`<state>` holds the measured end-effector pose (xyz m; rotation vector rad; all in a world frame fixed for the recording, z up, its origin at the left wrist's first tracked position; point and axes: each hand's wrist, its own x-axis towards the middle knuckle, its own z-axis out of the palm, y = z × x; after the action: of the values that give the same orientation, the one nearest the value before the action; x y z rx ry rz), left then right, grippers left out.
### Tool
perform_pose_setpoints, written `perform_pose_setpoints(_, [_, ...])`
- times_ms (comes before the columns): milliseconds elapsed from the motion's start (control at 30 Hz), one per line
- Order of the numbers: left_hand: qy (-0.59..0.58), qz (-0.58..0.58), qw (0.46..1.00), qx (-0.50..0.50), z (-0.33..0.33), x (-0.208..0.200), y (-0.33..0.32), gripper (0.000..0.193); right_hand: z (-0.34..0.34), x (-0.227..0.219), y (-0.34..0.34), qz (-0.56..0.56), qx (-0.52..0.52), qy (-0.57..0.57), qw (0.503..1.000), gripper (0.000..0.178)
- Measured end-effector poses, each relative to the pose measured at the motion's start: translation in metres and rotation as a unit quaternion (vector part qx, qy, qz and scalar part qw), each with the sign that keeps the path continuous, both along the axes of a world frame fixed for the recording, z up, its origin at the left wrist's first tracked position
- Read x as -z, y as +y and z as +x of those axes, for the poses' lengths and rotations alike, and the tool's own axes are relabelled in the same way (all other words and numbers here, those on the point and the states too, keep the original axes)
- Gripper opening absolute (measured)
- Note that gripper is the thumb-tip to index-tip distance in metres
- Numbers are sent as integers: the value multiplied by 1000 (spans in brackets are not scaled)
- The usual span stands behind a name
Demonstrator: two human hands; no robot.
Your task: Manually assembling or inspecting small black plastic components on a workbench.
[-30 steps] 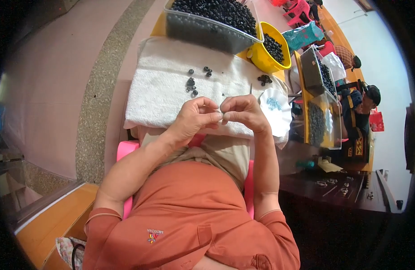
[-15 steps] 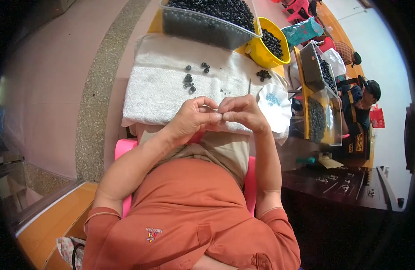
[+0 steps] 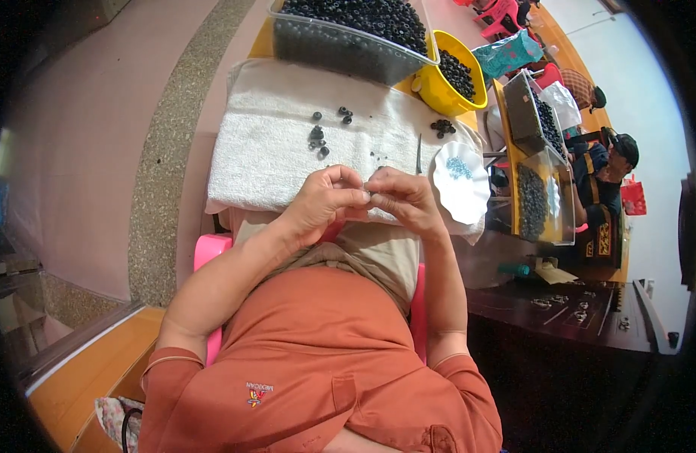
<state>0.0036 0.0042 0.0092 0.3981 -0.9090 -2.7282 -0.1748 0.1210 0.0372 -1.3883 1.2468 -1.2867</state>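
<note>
My left hand (image 3: 331, 198) and my right hand (image 3: 405, 199) meet fingertip to fingertip over the near edge of a white towel (image 3: 250, 143). Both are closed in a pinch; whatever sits between the fingers is too small and hidden to name. Several small black ring-like parts (image 3: 317, 133) lie loose on the towel beyond my left hand. Just past my right hand rests a pair of thin dark tweezers (image 3: 419, 155). To its right is a white dish with a wavy rim (image 3: 469, 202), holding a small heap of tiny light-blue pieces (image 3: 458, 167).
A clear bin (image 3: 340, 53) full of black parts stands at the far edge, with a yellow bowl (image 3: 472, 94) of them beside it. A small black cluster (image 3: 441, 127) lies near the bowl. At right, more bins (image 3: 557, 198) stand near another person (image 3: 598, 166).
My right hand has shifted slightly toward the left and down, its fingertips now a little straighter. My left hand keeps its pinch, and the loose parts stay where they were.
</note>
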Motion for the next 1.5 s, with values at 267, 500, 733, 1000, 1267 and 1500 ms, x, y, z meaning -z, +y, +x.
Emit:
perform_pose_setpoints(267, [-6,12,1000,-27,2,-4,1,15,8,4,-1,46,31,-50,997,26])
perform_pose_setpoints(500, [-17,21,999,-41,0,-3,1,11,7,17,-1,-62,48,73,994,31])
perform_pose_setpoints(733, [-35,27,998,-39,2,-8,1,9,29,1,-1,-155,137,312,927,40])
perform_pose_setpoints(1000, [-47,-32,997,-53,-1,4,1,11,35,2,2,-149,178,420,878,39])
perform_pose_setpoints(1267, [-45,-114,990,-68,-1,5,4,12,34,0,4,-166,156,464,856,40])
perform_pose_setpoints(1500, [-34,-153,984,-88,-2,12,6,10,35,2,6,-151,139,447,871,35])
